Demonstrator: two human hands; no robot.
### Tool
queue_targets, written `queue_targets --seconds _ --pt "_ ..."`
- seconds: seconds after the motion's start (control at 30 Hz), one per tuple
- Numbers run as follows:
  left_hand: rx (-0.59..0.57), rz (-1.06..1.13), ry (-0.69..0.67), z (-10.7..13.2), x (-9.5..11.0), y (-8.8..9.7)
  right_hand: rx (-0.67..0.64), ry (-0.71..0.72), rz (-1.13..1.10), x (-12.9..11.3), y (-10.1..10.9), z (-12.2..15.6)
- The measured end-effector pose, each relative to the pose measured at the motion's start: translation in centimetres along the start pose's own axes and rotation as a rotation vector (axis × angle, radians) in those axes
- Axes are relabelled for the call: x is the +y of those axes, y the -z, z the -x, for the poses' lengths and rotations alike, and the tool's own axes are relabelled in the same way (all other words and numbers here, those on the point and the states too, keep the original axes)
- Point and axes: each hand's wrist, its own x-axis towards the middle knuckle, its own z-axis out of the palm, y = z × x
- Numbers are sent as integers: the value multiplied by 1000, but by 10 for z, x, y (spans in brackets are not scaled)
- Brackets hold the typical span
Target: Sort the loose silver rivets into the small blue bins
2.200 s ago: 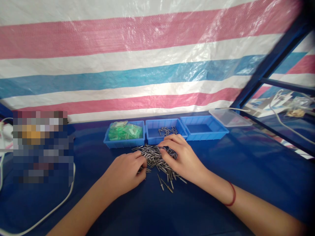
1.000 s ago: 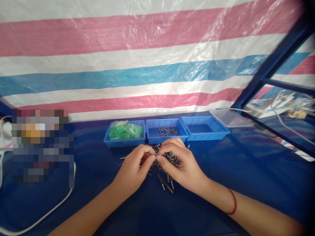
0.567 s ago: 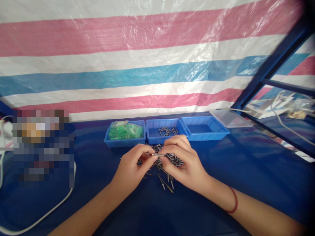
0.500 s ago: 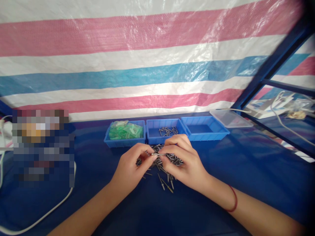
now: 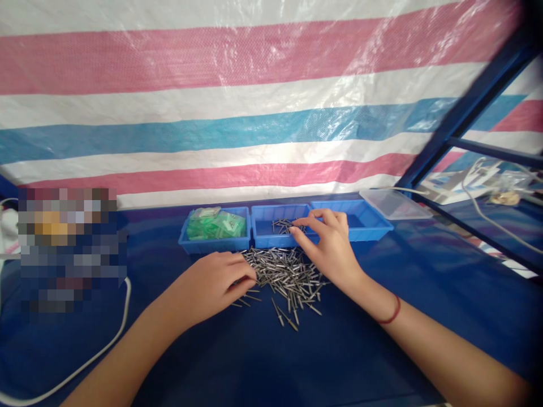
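A heap of metal blind rivets lies on the dark blue table. My left hand is at the heap's left edge, thumb and fingertips curled close together; whatever they hold is hidden. Over the middle blue bin, my right hand has its thumb and index finger slightly apart, and no rivet shows between them. Several loose rivets lie inside that bin under the fingertips. A few stray rivets sit at the heap's near side.
Left of the middle bin, another blue bin holds green plastic packets. A third blue bin stands to the right, beside a clear plastic lid. A white cable curves along the left. Blue frame bars rise at right.
My hands have separated. The right moved up from the heap to the middle bin, and the rivet held between both hands is no longer seen there. My left hand shifted slightly left and down.
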Motion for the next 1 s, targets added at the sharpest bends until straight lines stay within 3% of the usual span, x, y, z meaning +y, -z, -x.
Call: queue_targets --seconds 0.1,0.33,0.47,0.63,0.87,1.0 --pt "-95 -52 10 0 -5 -7 -26 20 -25 -6 4 1" --pt "-123 -126 37 -3 0 -17 -56 105 -116 -29 10 9" --pt "-66 -110 48 -4 4 -18 -144 171 -195 -36 9 14" --pt "81 103 96 -6 11 -19 -265 286 -311 -45 11 17" --pt "188 284 223 -8 15 -26 -236 243 -429 -50 15 18" --pt "188 279 190 -9 11 -26 -217 202 -456 -49 14 18"
